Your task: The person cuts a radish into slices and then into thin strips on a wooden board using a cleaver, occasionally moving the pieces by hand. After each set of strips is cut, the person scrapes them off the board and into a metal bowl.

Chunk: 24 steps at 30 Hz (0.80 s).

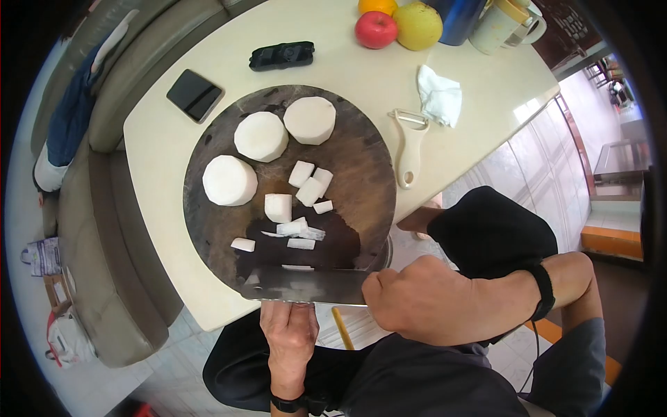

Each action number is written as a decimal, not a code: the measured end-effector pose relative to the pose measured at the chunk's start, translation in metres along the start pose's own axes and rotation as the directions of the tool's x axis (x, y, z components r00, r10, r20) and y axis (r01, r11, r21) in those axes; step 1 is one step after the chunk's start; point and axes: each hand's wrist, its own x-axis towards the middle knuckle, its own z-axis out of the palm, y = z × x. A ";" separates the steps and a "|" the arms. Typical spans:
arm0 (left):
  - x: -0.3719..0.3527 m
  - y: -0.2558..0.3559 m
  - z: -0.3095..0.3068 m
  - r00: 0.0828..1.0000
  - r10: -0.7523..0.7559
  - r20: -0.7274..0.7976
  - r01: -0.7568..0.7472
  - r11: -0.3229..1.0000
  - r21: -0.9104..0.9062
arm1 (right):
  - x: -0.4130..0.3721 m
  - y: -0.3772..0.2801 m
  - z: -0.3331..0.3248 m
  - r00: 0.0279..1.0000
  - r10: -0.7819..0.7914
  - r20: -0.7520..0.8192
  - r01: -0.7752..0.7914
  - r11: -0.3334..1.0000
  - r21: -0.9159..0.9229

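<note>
"Desk [149, 167] beneath it all. Why so much pushed outward?"

"Probably to give the round chopping board [361, 174] plenty of room."

"And the cleaver [306, 285]?"

"Across the near edge of the board, broad face showing, gripped at the right end, likely for control along the whole blade."

"Hands?"

"Right hand [424, 299]: closed in a tight fist at the cleaver's handle end, handle itself hidden. Left hand [288, 333]: at the board's near rim, fingers partly behind the blade, perhaps for steadying. Impossible to tell how wide open, or around what."

"Peeler [410, 149]?"

"To the right of the board, well apart from both hands, presumably out of the blade's way."

"White pieces?"

"Three thick rounds [261, 137] on the board's far side, seemingly to free the nearer part. Small chunks [310, 192] near the board's middle, thin slivers [302, 233] closer to the blade."
</note>
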 end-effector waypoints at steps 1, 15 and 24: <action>0.000 0.000 0.001 1.000 0.003 -0.013 -0.003 1.000 -0.001 | 0.000 0.001 0.001 1.000 0.019 -0.001 -0.019 1.000 0.005; 0.002 0.002 0.002 0.999 -0.021 -0.048 0.021 1.000 0.004 | -0.015 0.013 -0.011 0.996 0.059 0.064 -0.068 0.987 0.147; 0.000 -0.001 0.005 0.999 -0.008 -0.054 0.008 1.000 0.013 | 0.001 0.009 0.002 1.000 0.005 0.006 -0.005 0.997 0.077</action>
